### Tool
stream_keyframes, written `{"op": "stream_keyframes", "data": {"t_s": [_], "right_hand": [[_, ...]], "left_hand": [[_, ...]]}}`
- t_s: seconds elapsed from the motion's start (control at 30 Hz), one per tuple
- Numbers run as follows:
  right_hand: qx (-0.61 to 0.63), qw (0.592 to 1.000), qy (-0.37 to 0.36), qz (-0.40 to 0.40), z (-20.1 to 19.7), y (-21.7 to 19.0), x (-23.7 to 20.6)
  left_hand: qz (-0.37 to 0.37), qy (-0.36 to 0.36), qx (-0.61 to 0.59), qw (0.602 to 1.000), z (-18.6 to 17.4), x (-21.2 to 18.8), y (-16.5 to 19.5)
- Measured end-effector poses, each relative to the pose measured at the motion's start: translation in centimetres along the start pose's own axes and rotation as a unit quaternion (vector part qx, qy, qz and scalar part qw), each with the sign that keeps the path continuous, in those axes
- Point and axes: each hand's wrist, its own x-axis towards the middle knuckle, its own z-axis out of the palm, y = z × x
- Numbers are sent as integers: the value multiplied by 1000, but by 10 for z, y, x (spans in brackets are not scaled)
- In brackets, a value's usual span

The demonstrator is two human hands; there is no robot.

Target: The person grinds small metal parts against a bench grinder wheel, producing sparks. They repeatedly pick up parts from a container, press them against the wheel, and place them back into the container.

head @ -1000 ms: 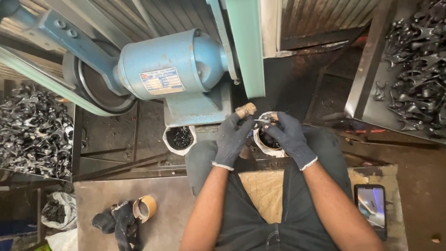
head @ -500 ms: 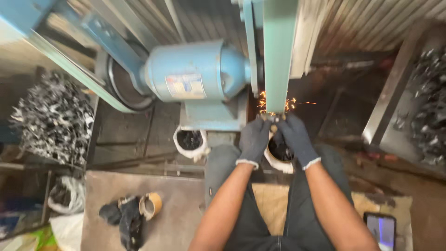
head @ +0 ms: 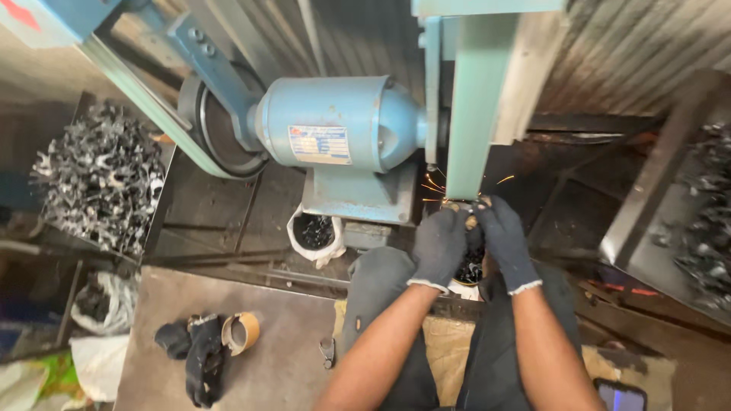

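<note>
Both my hands wear dark grey gloves. My left hand (head: 440,245) and my right hand (head: 502,237) together press a small metal piece (head: 462,212) against the lower end of the green sanding belt (head: 478,99). Orange sparks (head: 435,187) fly off to the left of the contact point. The piece is mostly hidden by my fingers. Just below my hands sits a white container (head: 466,275) of dark metal parts, between my knees.
A blue motor (head: 339,133) drives the belt. A second white pot (head: 314,233) of parts stands under it. Heaps of metal parts lie in a left bin (head: 95,179) and a right tray (head: 704,228). Spare gloves (head: 194,354), a tape roll (head: 242,332) and a phone (head: 620,396) lie nearby.
My hands rose from above the white container to the belt's lower end and pressed the piece on it; sparks began. The view swung and moved closer.
</note>
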Motion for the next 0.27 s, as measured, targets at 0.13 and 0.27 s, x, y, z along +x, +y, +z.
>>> {"op": "stream_keyframes", "data": {"t_s": [0.13,0.27], "right_hand": [[16,996,17,88,-3,23,-15],[-52,997,57,27,-21,16,-1]], "left_hand": [[-78,12,-127,989,32,1,-7],[-16,26,-106,994,36,9,5]]}}
